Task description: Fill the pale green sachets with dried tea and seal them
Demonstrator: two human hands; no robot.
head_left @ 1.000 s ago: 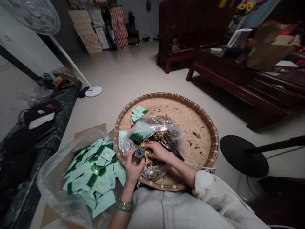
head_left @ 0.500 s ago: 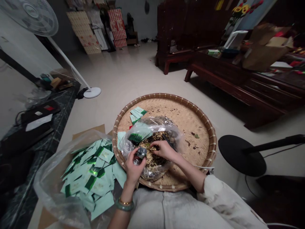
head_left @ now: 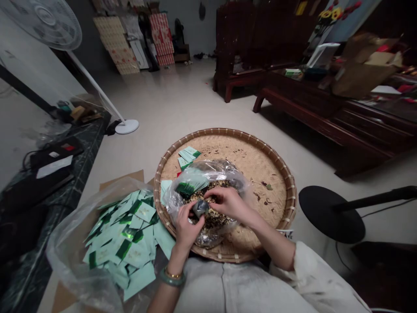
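My left hand is closed round a small grey, shiny packet, its kind unclear, held over a clear plastic bag. Inside that bag lies a loose dried mix of dark and pale bits, like tea or herbs. My right hand reaches to the packet's right side, thumb and fingers drawn together at its mouth; what they pinch is too small to make out. Pale green sachets lie on the bag's left side. All this rests on a round woven bamboo tray.
Left of the tray, a large clear bag holds many green sachets. More sachets lie near the tray's far left rim. A black round stand base is at right, a white fan at left, a dark wooden table beyond.
My right hand has come up from the dried mix to the packet's mouth. The left hand has shifted slightly right with the packet.
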